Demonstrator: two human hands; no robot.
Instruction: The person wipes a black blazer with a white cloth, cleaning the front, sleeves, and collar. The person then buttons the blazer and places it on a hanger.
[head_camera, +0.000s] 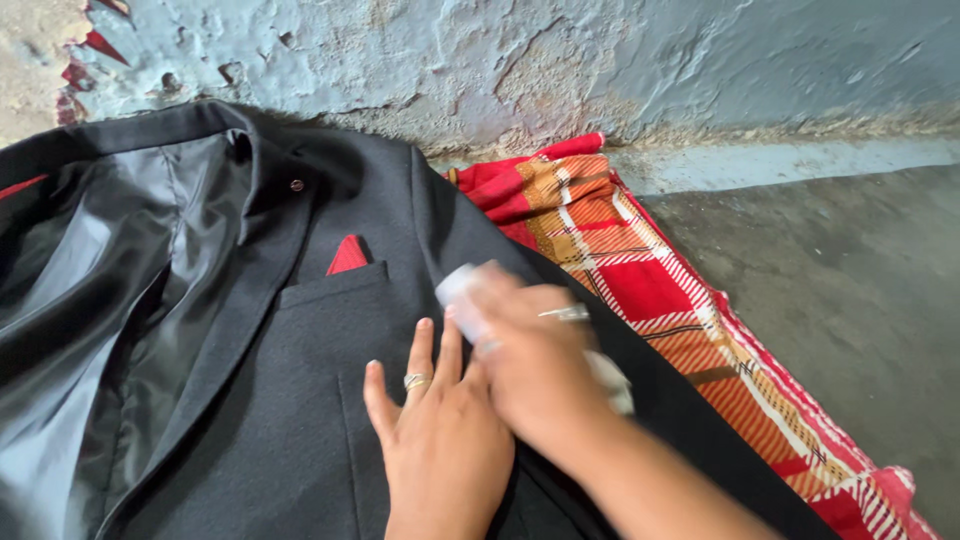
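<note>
A black suit jacket (300, 400) lies open on a red and orange checked cloth (640, 280), its shiny dark lining (90, 300) turned out at the left. A red pocket square (348, 255) sticks out of the breast pocket. My left hand (440, 440), with a ring on one finger, rests flat on the jacket front below the pocket. My right hand (530, 360) crosses over it, blurred, and grips a small pale object (462, 290) whose kind I cannot tell, pressed near the jacket's sleeve seam.
A rough, peeling blue wall (520, 60) runs along the back. Bare grey concrete floor (850, 290) lies to the right of the checked cloth. The jacket's lapel carries a small round pin (296, 185).
</note>
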